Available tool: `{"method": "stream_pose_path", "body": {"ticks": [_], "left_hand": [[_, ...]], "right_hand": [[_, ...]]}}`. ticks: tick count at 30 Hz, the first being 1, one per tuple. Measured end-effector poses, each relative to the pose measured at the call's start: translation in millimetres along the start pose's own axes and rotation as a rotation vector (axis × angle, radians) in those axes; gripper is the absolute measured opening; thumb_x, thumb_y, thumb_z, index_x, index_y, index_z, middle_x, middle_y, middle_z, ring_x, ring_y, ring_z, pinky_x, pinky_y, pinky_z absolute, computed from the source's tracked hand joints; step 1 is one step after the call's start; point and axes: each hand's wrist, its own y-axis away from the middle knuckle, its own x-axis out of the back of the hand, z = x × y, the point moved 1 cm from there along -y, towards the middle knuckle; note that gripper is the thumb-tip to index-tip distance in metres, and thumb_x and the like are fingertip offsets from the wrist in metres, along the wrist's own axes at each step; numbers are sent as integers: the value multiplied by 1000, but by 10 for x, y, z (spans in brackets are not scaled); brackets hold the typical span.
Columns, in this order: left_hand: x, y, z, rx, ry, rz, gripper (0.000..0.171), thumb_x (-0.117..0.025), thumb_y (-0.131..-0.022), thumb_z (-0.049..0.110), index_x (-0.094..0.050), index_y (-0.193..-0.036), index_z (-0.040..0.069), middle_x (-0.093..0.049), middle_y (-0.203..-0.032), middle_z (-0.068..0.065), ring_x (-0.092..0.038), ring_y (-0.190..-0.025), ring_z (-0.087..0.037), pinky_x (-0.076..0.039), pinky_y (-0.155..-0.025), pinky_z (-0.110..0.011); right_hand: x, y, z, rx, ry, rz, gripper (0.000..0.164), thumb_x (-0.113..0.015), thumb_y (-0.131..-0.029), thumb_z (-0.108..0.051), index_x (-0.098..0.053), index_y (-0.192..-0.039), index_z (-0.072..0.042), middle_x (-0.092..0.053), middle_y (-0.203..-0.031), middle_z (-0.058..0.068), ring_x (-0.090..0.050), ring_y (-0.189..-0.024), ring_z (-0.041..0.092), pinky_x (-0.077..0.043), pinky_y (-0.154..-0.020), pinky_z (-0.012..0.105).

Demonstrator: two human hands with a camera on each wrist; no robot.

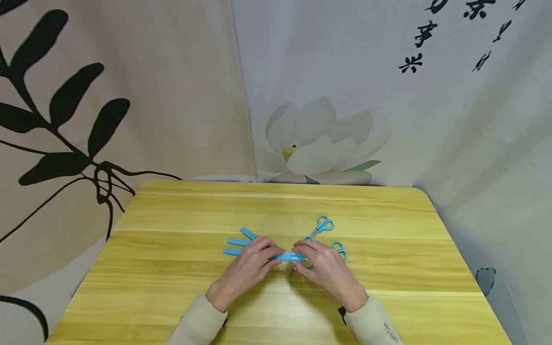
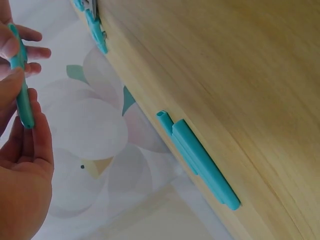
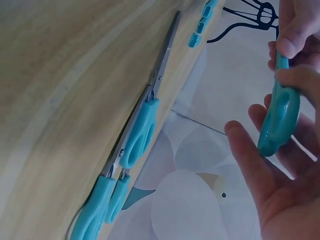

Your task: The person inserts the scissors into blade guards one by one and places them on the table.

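Note:
Both hands are together over the table on one pair of scissors (image 3: 280, 120) with blue handles. My left hand (image 1: 255, 263) pinches a blue blade cap (image 1: 283, 256) between thumb and fingers. On the handle end, my right hand (image 1: 323, 266) grips with its thumb and fingers. Cap and handle meet in one line, and no blade shows between them. In the left wrist view, the left hand (image 2: 30, 180) has its fingers beneath the cap (image 2: 25, 107). The right wrist view has the right hand (image 3: 280, 195) around the handle loops.
Several open-bladed scissors lie near the right hand, among them one farther back (image 1: 325, 223) and one beside the hand (image 1: 339, 249). Loose blue caps (image 1: 237, 242) lie left of the left hand. A printed curtain (image 1: 323, 72) hangs behind the wooden table (image 1: 194, 206).

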Motion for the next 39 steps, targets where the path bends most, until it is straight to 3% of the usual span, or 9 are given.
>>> {"method": "stream_pose_path", "body": {"ticks": [16, 24, 30, 33, 39], "left_hand": [[-18, -23, 5, 83, -28, -36, 17, -81, -90, 11, -78, -107, 13, -69, -103, 4, -62, -101, -15, -55, -87, -33], [-22, -16, -24, 130, -42, -47, 17, -81, -90, 10, -78, -106, 12, -69, -105, 2, -63, -103, -17, -56, -88, -33], [-15, 18, -159, 189, -7, -25, 19, -83, -88, 6, -77, -106, 10, -69, -105, 1, -64, -99, -17, -57, -84, -34], [6, 13, -251, 228, 23, -7, 20, -84, -86, 4, -76, -105, 8, -69, -104, 0, -64, -96, -18, -57, -82, -34], [92, -52, -459, 339, 66, 4, 20, -84, -85, 2, -77, -104, 8, -70, -103, 0, -60, -94, -18, -56, -78, -32]], "right_hand": [[-85, -11, 11, -24, -29, -10, 27, -89, -83, -15, -76, -105, -8, -73, -111, 4, -72, -95, 18, -61, -78, 30], [-101, -31, 25, -63, -38, -51, 41, -87, -87, -23, -73, -122, -6, -69, -130, 8, -69, -113, 25, -60, -87, 38], [-6, 9, 97, -173, -72, -125, 56, -77, -94, -39, -64, -139, -8, -56, -151, 8, -49, -141, 38, -37, -115, 61], [55, 48, 166, -222, -48, -138, 59, -73, -96, -45, -62, -143, -12, -52, -155, 6, -40, -147, 38, -28, -117, 67], [159, 124, 289, -268, -1, -132, 63, -71, -96, -49, -60, -146, -13, -49, -157, 7, -35, -150, 35, -25, -116, 71]]}}
